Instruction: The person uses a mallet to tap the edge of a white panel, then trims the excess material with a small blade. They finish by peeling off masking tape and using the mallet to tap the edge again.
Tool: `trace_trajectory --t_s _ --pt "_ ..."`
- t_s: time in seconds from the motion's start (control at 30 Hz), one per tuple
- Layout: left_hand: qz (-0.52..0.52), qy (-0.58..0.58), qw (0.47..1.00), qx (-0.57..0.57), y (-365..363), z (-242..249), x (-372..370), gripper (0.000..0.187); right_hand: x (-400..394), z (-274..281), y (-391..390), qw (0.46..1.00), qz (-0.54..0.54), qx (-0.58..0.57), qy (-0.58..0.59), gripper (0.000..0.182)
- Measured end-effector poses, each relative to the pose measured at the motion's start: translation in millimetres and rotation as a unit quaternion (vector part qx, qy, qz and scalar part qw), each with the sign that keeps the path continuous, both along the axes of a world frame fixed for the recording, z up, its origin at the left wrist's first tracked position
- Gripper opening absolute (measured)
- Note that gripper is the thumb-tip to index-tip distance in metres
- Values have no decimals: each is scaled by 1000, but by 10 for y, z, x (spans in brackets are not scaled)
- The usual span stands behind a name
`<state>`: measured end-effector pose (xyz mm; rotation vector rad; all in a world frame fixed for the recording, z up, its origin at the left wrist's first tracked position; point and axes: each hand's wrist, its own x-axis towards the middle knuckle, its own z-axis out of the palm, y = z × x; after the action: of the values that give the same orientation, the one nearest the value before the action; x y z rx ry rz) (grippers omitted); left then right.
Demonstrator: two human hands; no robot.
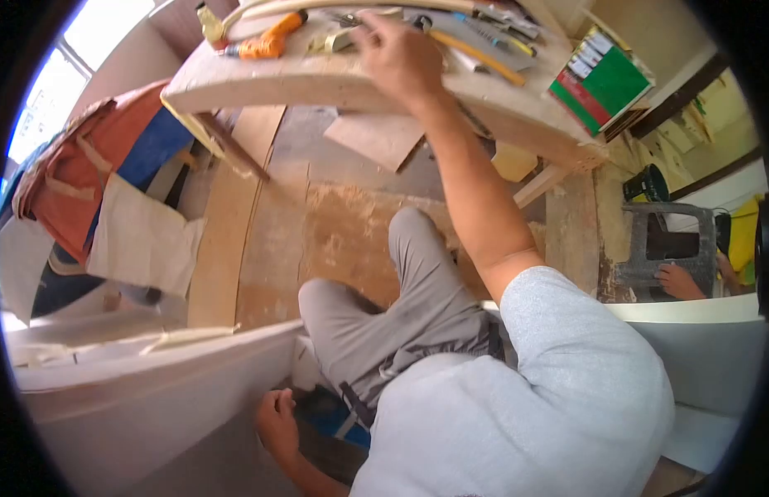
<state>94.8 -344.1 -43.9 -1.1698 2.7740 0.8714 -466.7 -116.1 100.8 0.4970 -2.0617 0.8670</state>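
My right hand (401,60) is stretched out over a wooden workbench (260,89), its fingers extended and slightly blurred above the tools. Nothing shows in its grasp. Around it lie an orange drill (267,43) to the left, a yellow-and-metal tool (333,41) close by the fingers, and an orange-yellow stick (479,56) to the right. My left hand (279,422) is low beside a white panel (185,373), its fingers curled. Whether something is inside them is hidden.
A green-and-red box (604,81) stands at the bench's right end. Orange cloth (65,178) and a cream sheet (140,224) hang at left. Boards (376,137) lie under the bench. At right, another person's hand (679,282) touches a grey plastic chair (633,269).
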Motion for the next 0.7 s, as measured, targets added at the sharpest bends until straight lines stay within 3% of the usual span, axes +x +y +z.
trace_trajectory --t_s 0.03,0.13,0.23,0.3,0.37,0.4,0.43,0.47,0.5,0.53,0.57,0.6,0.63,0.7 --pt "-7 14 1000 0 35 -49 -107 20 -179 179 253 998 -61 22 -27 33" --pt "1 119 993 16 163 -31 -291 6 -1147 255 890 985 -149 77 34 32" --pt "-42 140 989 24 171 31 -409 10 -1644 280 1218 962 -195 177 -78 30" --pt "-89 173 981 -16 155 -2 -412 10 -2077 81 1478 951 -233 202 -24 26" --pt "-58 161 985 0 83 -194 -394 11 -2324 37 1816 899 -292 322 47 26" --pt "-12 138 990 3 104 -243 -213 14 -2727 -38 2107 889 -222 394 73 26" --pt "-8 133 991 1 155 -143 -234 18 -2668 -66 2085 909 -192 368 23 29" --pt "-11 103 995 -9 164 -116 -176 19 -2182 3 1872 964 -6 212 -158 32" --pt "-21 67 998 9 101 -191 -121 21 -1898 -26 1683 922 -60 263 -278 37" --pt "-24 100 994 -45 160 -125 -191 18 -2506 -339 1983 893 -2 388 -227 46" --pt "-30 78 995 -56 174 -100 -202 16 -3208 -819 2307 905 107 335 -238 56" --pt "-29 73 996 -51 203 -66 -224 15 -2894 -720 2030 867 -63 425 -251 62" --pt "-37 80 995 -40 213 -20 -271 15 -2987 -921 2070 887 -109 414 -172 65" --pt "-45 47 998 -23 239 134 -339 14 -2964 -725 2003 868 -95 423 -243 62"
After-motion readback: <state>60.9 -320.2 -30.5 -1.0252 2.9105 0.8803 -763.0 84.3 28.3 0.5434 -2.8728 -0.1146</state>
